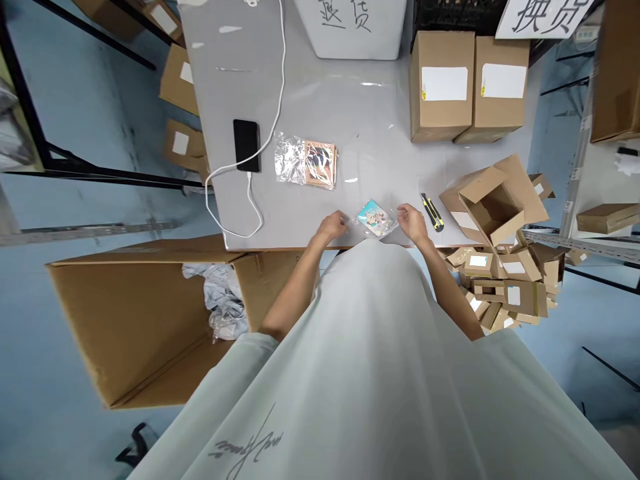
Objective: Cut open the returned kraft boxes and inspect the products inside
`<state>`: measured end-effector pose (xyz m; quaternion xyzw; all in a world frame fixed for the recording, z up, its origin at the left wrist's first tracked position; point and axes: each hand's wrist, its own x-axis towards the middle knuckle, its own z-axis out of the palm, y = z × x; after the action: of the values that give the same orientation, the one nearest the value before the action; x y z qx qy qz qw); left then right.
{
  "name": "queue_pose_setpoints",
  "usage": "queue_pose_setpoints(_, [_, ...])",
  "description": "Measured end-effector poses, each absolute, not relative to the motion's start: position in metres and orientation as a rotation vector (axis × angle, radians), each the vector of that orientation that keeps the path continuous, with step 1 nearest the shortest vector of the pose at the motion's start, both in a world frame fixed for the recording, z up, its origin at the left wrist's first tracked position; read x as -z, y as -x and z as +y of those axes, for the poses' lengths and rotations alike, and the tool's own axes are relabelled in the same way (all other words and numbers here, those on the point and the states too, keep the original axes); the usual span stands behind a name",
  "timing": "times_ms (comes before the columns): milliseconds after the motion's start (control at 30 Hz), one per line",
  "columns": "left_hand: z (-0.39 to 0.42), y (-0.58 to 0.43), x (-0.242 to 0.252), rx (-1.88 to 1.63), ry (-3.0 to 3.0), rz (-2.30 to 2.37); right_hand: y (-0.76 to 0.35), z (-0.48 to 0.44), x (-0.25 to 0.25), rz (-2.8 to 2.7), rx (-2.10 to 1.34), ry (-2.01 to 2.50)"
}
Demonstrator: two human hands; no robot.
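Note:
A small colourful card in a clear plastic sleeve (375, 219) lies at the near edge of the grey table (320, 120). My left hand (332, 225) is curled at the sleeve's left side, its fingers pinched on the plastic edge. My right hand (412, 221) is curled at the sleeve's right side and grips that edge too. A second packet, pink with crinkled clear wrap (306, 163), lies farther back on the table.
A black phone (247, 145) with a white cable (275, 100) lies at the left. A yellow-black utility knife (431, 212) lies right of my right hand. Two labelled cartons (467, 83) stand back right, an open small box (493, 200) at the right edge, a big carton (145, 320) on the floor.

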<state>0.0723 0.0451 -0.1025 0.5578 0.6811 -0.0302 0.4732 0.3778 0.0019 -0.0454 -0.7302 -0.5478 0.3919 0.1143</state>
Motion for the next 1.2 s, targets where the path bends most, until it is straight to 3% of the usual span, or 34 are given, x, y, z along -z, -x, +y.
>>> queue_pose_setpoints(300, [0.054, -0.127, 0.116, 0.047, -1.67, 1.475, -0.309, 0.03, 0.044, -2.36, -0.927, 2.103])
queue_pose_setpoints(400, [0.05, -0.137, 0.119, -0.018, -1.625, 1.495, -0.29, 0.046, 0.052, -2.371, -1.043, 2.19])
queue_pose_setpoints(567, [0.042, -0.14, 0.128, -0.103, -1.546, 1.591, -0.288, 0.052, 0.064, -2.242, -1.206, 2.279])
queue_pose_setpoints(767, [0.046, -0.131, 0.134, -0.331, -1.385, 1.561, -0.316, 0.024, 0.064, -1.994, -1.281, 1.855])
queue_pose_setpoints(1200, [0.047, -0.047, 0.09, -0.675, -0.997, 1.512, -0.405, 0.001, 0.067, -0.938, -1.244, 1.774])
